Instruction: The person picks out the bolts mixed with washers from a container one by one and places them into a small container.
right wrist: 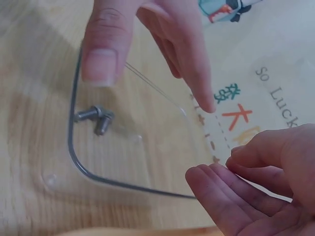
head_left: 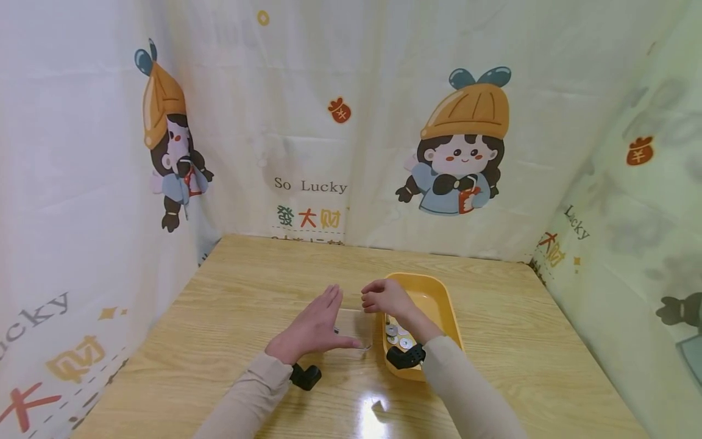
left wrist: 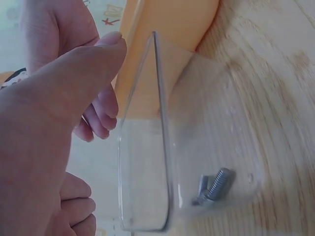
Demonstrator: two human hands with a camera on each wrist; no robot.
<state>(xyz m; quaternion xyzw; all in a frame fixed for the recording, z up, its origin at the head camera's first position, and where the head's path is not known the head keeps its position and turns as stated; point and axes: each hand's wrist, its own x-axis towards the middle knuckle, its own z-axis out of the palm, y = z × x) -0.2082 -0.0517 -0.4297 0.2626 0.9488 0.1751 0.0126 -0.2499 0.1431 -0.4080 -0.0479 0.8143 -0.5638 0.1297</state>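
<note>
My left hand (head_left: 309,326) is spread over the clear plastic box (left wrist: 216,108), its thumb stretched across the near side and its fingers pointing away. No object shows in its grasp. Inside the box, two short metal bolts (right wrist: 98,118) lie together on the bottom. Beyond the box's right side hovers my right hand (head_left: 392,300), above the left rim of the yellow tray (head_left: 454,323). Its fingers are loosely bent and the thumb lies close to the index finger (right wrist: 206,184), with nothing seen between them. Round metal washers (head_left: 406,343) lie in the tray, partly covered by the right wrist.
The wooden table (head_left: 219,341) carries the box and tray side by side. A printed curtain (head_left: 378,152) closes off the back and both sides. Black wrist cameras (head_left: 306,377) sit at both cuffs, the right one over the tray.
</note>
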